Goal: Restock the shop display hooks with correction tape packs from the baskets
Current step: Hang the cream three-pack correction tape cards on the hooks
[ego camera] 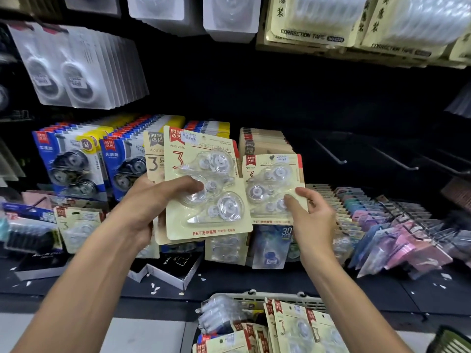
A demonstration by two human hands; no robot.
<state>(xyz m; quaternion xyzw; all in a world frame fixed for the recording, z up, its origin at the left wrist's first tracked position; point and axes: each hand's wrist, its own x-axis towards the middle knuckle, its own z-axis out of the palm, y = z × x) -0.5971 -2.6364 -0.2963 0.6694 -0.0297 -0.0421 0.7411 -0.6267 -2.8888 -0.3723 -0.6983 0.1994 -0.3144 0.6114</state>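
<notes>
Left hand [150, 200] clamped on a small stack of cream three-packs [206, 184], thumb across the blisters. Right hand [312, 215], at three o'clock, pinching a single pack [274, 184] before its hanging row. Basket [280, 300] at six o'clock, stocked. Risk: stack fanning, slipping; hang-hole missing the hook.

The left hand [150, 202] grips a small stack of cream correction tape packs [204, 189], thumb curled over the front blister. The right hand [312, 215] pinches the lower corner of a single pack [274, 184] held just beside a row of like packs on a display hook [265, 141]. Empty hooks [331, 154] jut out to the right. Below, a basket [285, 300] holds more packs.
</notes>
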